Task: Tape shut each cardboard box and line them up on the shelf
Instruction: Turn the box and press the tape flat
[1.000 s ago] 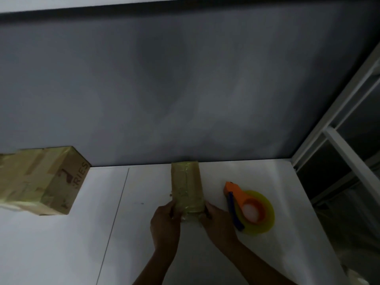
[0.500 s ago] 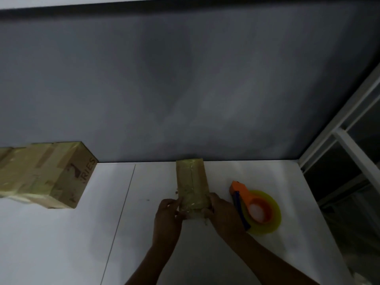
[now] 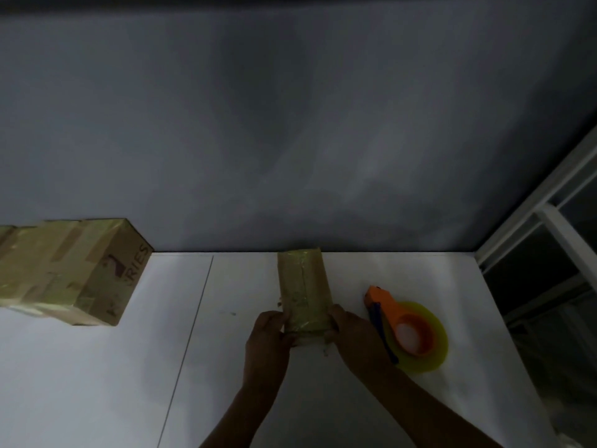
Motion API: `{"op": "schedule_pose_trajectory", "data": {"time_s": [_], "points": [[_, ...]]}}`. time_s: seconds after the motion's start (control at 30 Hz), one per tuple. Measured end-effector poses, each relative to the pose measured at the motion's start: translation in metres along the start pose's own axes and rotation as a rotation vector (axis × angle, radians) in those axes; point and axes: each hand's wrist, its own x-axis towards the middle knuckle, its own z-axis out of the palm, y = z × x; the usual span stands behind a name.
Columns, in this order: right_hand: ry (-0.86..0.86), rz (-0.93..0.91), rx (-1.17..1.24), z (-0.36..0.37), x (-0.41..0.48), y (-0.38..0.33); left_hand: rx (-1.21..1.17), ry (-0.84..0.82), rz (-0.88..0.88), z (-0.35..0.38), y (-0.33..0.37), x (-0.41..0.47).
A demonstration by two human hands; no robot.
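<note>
Dim, murky view — soft shadow patches on the grey wall [image 3: 290,124], wide-angle bending at edges.

Single head-worn wide-angle view, looking forward and down, close over white shelf [image 3: 97,383], facing grey wall [image 3: 290,124]

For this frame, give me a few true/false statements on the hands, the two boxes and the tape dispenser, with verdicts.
1. The left hand and the right hand both grip the small taped box at its near end. True.
2. The tape dispenser lies left of that box. False: it lies to its right, on the white shelf.
3. The large box bears tape strips on top. True.
4. The two boxes touch. False: bare shelf separates them.
</note>
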Motion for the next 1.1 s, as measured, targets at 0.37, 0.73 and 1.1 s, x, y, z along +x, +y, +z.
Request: {"op": "schedule_pose_trajectory", "data": {"time_s": [0.37,0.73,1.1], "points": [[-0.129,0.009,-0.031,0.002,0.005,0.016,0.154,-0.132,0.208,-0.001,-0.025,0.008],[-0.099,-0.146,-0.162,-0.004,0.012,0.023,0.141,-0.149,0.336,-0.007,-0.025,0.019],[-0.244,-0.549,-0.599,-0.051,0.041,0.005,0.197,-0.171,0.546,-0.023,-0.029,0.031]]}}
